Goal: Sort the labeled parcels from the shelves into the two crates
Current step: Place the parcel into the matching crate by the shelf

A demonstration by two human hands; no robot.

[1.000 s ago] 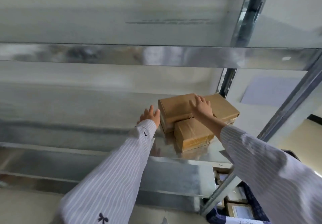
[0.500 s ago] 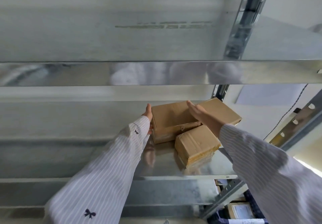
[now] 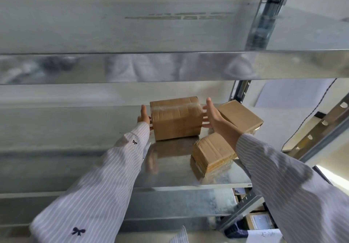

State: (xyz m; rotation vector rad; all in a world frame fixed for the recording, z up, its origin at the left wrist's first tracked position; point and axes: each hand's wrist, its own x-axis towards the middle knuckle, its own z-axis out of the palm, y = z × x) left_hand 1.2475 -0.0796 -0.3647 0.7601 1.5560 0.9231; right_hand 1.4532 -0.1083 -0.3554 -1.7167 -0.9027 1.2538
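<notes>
1. At the left, left hand (image 3: 144, 117): fingers straight and pressed together, flat against the left end of the taped parcel (image 3: 175, 120).
2. In the middle, taped parcel on the metal shelf (image 3: 170, 169), between both hands.
3. Next, right hand (image 3: 213, 117): fingers straight, thumb spread, just beside the right end; contact unclear.
4. Rightward, small parcel (image 3: 212, 153) near the shelf's front edge; third parcel (image 3: 240, 115) farther back.

Left hand (image 3: 144, 117), right hand (image 3: 212, 115) outstretched, palms inward
</notes>
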